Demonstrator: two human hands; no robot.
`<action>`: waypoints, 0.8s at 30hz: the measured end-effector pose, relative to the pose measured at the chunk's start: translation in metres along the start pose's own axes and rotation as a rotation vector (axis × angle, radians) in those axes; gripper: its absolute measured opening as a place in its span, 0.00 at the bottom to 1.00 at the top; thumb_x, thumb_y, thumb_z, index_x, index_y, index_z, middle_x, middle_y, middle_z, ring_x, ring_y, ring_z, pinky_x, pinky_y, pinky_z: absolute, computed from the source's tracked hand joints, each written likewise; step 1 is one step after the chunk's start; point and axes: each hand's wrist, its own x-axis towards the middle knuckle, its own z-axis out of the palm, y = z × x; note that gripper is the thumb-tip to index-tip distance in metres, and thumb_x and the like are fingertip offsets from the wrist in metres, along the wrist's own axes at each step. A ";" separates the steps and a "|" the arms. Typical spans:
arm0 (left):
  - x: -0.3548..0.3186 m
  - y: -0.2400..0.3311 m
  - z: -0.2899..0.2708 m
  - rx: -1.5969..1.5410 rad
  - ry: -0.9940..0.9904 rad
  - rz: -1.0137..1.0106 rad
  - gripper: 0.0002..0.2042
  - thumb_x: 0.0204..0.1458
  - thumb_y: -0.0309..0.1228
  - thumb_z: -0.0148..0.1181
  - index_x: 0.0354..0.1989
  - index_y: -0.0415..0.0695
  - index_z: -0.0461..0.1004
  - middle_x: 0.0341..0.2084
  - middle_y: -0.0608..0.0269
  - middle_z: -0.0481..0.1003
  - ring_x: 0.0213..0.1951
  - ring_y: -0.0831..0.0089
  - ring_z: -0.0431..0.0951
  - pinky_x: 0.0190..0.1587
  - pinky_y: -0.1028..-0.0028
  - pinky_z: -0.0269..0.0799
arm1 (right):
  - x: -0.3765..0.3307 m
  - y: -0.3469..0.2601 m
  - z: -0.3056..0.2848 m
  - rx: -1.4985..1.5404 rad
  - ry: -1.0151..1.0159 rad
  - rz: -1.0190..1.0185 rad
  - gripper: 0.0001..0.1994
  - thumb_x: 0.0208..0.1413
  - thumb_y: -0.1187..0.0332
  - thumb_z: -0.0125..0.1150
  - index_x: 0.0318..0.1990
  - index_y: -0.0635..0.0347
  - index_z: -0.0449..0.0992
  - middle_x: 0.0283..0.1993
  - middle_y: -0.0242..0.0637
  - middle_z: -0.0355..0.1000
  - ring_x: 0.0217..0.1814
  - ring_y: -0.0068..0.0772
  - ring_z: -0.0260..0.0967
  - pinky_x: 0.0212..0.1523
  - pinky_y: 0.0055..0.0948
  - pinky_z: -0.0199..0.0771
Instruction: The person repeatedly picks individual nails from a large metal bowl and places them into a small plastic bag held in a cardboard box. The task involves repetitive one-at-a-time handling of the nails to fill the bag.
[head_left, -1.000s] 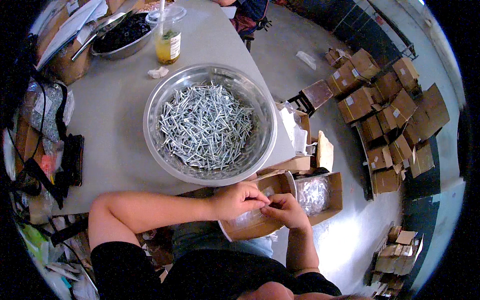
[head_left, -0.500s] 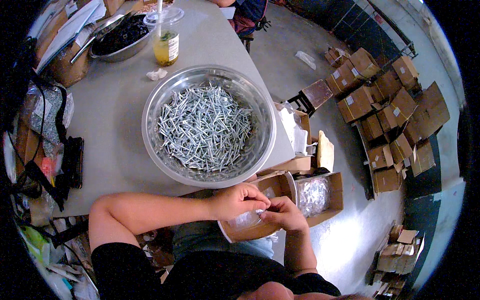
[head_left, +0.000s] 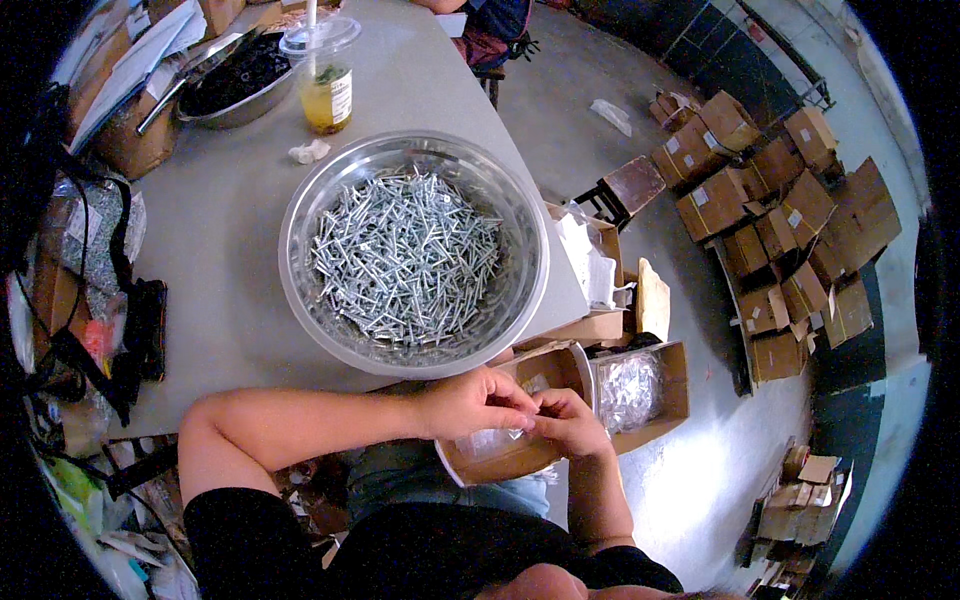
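both hands meet over the brown bowl (head_left: pixel 500 462) at the near worktop edge, left hand (head_left: pixel 478 402) and right hand (head_left: pixel 568 422) pinched on a small clear bag (head_left: pixel 497 440), best kept low so nothing spills.

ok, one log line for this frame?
left hand + right hand: together over brown bowl, pinching small clear bag | large steel bowl of silver screws: on grey table, untouched

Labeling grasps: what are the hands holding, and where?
Left hand and right hand pinch a small clear plastic bag at its top edge, over a round brown bowl.
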 end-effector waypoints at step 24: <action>-0.006 0.011 -0.003 0.473 -0.010 -0.056 0.11 0.42 0.34 0.69 0.24 0.40 0.77 0.23 0.60 0.74 0.27 0.69 0.75 0.32 0.70 0.70 | -0.008 -0.014 0.009 -0.266 0.489 -0.291 0.10 0.47 0.76 0.66 0.36 0.63 0.72 0.33 0.34 0.73 0.35 0.24 0.70 0.38 0.25 0.73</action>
